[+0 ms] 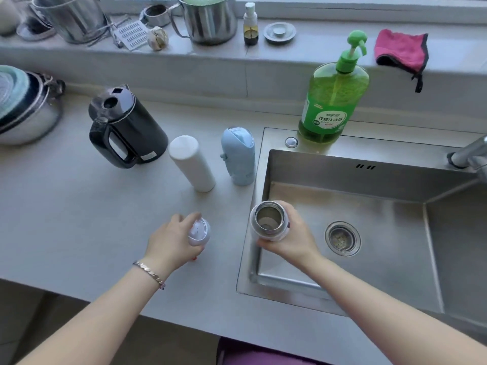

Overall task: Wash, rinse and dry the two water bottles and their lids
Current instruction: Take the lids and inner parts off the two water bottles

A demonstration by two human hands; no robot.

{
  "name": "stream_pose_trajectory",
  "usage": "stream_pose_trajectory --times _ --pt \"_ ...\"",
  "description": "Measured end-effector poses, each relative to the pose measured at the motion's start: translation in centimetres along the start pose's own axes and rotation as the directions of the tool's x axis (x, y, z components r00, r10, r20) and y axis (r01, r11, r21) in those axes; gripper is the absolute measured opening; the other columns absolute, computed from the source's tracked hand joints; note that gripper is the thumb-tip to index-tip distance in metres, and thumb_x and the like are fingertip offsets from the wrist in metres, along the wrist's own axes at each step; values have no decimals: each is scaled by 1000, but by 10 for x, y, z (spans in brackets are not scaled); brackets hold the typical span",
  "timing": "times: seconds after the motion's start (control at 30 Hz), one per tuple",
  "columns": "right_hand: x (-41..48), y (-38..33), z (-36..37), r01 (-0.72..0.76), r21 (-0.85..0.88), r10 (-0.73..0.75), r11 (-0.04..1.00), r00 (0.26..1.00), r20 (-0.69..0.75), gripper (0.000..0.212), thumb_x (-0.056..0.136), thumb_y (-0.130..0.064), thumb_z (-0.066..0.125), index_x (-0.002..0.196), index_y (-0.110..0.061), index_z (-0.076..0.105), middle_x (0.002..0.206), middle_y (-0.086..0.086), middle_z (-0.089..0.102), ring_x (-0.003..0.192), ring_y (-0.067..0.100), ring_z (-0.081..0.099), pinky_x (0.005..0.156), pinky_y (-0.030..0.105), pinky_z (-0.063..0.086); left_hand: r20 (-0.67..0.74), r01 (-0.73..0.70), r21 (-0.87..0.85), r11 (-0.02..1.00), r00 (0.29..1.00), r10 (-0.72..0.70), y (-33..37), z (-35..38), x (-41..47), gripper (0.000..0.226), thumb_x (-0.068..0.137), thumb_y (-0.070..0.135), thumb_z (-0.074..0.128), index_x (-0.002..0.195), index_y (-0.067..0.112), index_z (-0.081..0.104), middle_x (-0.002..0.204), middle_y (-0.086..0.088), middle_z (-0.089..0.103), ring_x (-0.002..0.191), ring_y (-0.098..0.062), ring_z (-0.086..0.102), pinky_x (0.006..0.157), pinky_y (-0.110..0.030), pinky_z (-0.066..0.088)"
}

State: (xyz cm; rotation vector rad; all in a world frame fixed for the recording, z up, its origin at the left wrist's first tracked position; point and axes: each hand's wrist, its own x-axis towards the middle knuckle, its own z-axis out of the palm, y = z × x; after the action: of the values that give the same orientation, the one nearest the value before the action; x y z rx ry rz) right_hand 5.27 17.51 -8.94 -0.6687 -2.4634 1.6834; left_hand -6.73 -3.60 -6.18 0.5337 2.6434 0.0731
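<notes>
My right hand [290,233] grips the open steel bottle [268,222] over the sink [342,164]; my left hand [168,238] holds what looks like its lid [199,232] above the bench [66,219].

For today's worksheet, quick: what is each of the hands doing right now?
Left hand: holding the lid.
Right hand: holding the open bottle.
</notes>
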Motion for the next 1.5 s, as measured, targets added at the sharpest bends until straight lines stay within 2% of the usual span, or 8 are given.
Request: stream_pose_trajectory --times 0.3,0.5,0.77,0.87,1.0,1.23,1.4,1.5 --pt "4 -7 63 -14 -55 21 998 990 137 66 56 -13 83 111 -28 50 110 -12 53 109 11 50 91 20 39 44 -42 22 999 998 41 -30 18 27 67 75 31 62 135 40 35 124 4 42 112 -21 45 72 -26 38" --pt "11 7 45 -123 -256 192 959 945 264 81 81 7 50 147 -10 8 153 4 14 142 15 16 106 14 13 17 10 -213 977 1000 -6 -34 31 46 66 79 42 63 138 36 34 128 0 45 114 -26 49 86 -36 47" --pt "111 -32 15 -237 -39 239 971 971 33 103 65 -12 83 145 -12 17 145 2 29 134 16 31 108 26 30 -128 -80 -181 980 990 57 -29 5 38 58 84 47 56 138 30 41 134 1 45 123 -22 42 93 -33 38" --pt "136 -39 29 -218 78 216 973 976 29 75 62 -5 83 122 -21 40 115 -12 49 108 10 48 82 10 41 -203 -153 -231 961 973 106 -22 -18 29 55 77 55 35 118 26 58 115 7 59 113 -16 52 82 -29 41" --pt "151 -32 50 -205 178 217 963 975 -53 65 50 -11 85 97 -36 49 100 -9 66 98 16 62 82 31 49 -282 -261 -308 915 943 174 -14 -43 26 47 75 52 36 103 27 64 95 16 63 93 -4 58 74 -25 45" --pt "109 -45 1 11 -179 -15 984 1000 -24 72 50 -20 87 114 -29 54 104 -2 54 94 11 51 77 23 40 -558 -604 -301 737 739 378 23 -85 27 35 79 43 45 114 37 49 109 18 52 89 8 47 72 -20 45" --pt "41 -66 -65 194 -400 -168 896 981 99 79 46 -46 75 120 -37 49 95 -8 38 82 10 52 72 24 48 -335 -764 -177 620 639 692 83 -109 32 64 74 66 43 133 55 21 140 18 32 108 10 38 82 -13 37" --pt "2 -69 -96 186 -476 -148 860 982 117 74 44 -53 67 114 -41 46 98 -20 46 83 5 54 69 22 46 -356 -898 -127 421 438 826 118 -95 25 54 83 59 45 130 34 43 128 3 53 103 -8 56 79 -23 47"
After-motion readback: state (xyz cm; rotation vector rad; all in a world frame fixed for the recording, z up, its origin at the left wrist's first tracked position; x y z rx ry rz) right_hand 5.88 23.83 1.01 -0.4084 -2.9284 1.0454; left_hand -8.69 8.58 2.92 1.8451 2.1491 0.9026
